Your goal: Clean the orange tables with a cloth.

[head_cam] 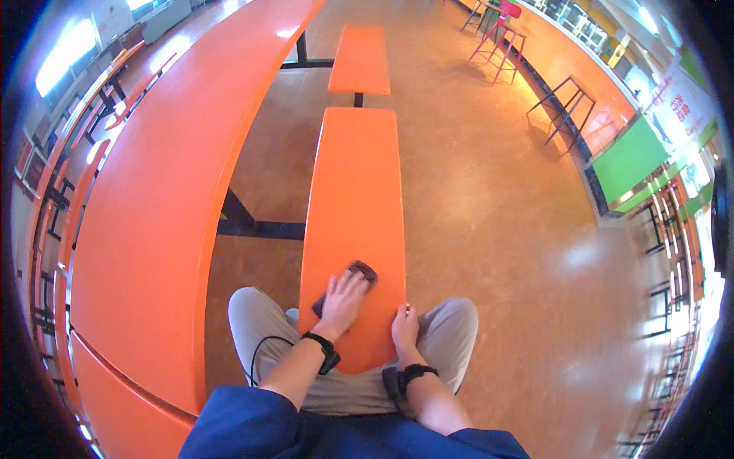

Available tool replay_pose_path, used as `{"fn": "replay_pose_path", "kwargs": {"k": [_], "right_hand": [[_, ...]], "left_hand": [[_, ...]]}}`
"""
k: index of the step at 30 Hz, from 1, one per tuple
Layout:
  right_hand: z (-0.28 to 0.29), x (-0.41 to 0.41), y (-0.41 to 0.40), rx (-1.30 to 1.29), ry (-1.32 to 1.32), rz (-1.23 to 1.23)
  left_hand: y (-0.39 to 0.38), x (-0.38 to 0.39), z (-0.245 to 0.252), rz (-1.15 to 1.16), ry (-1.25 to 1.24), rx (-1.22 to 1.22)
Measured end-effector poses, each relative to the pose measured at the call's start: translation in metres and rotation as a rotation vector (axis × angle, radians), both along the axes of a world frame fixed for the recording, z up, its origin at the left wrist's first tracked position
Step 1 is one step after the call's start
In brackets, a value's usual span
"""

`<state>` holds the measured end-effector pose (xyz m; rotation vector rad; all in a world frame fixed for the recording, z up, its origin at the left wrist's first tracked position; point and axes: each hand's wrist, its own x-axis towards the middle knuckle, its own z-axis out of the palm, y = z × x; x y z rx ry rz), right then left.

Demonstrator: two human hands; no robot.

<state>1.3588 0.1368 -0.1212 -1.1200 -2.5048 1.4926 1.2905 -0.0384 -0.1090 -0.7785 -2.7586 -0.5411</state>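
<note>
An orange bench (355, 189) runs away from me between my knees. My left hand (344, 298) lies flat on its near part, pressing a dark brown cloth (364, 272) against the seat; the cloth shows beyond the fingertips and beside the palm. At the bench's right edge is my right hand (406, 328), its fingers curled around the rim close to the near end. A small light-coloured bit shows at its fingertips, too small to name. Both wrists wear black straps.
A long orange table (166, 172) stands along the left, its black metal frame (264, 229) joined to the bench. A second orange bench (360, 60) lies beyond the first. Across the brown floor (487, 229) at the right are stools (565, 109) and an orange counter (573, 63).
</note>
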Motion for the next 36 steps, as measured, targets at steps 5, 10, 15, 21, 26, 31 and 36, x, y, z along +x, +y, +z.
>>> {"fn": "replay_pose_path", "kwargs": {"k": [5, 10, 15, 21, 26, 31, 36], "right_hand": [[0.009, 0.0, -0.015, 0.136, -0.047, -0.005], [0.036, -0.002, -0.023, 0.231, -0.183, -0.044], [0.032, 0.001, -0.037, 0.224, -0.187, -0.037], [0.05, -0.003, -0.042, 0.208, -0.267, -0.078], [0.033, 0.002, -0.042, 0.225, -0.26, -0.05], [0.014, -0.001, -0.045, 0.339, -0.242, -0.049], [0.026, -0.004, -0.037, 0.299, -0.19, -0.057]], "left_hand": [[-0.047, -0.042, 0.013, 0.294, -0.02, 0.041], [-0.054, -0.112, 0.014, 0.401, 0.014, 0.084], [-0.06, -0.184, 0.028, 0.493, -0.092, 0.069], [-0.062, -0.252, 0.035, 0.487, -0.049, 0.102], [-0.064, -0.262, 0.023, 0.577, -0.114, 0.16], [-0.083, -0.213, -0.01, 0.622, -0.047, 0.183], [-0.072, -0.109, 0.006, 0.68, -0.162, 0.189]]}}
